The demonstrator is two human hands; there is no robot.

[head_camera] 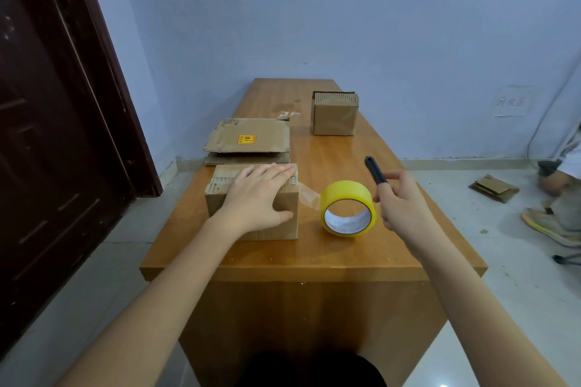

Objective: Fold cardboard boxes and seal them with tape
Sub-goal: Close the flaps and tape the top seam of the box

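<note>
Box (284, 214) under left hand (256, 195)

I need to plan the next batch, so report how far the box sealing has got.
Done: one folded box stands at the far end of the table. In hand: the left hand presses flat on the near box, a clear tape strip still joins it to the yellow roll, and the right hand holds a black cutter. Left: cutting that strip, and the flat cardboard behind.
</note>
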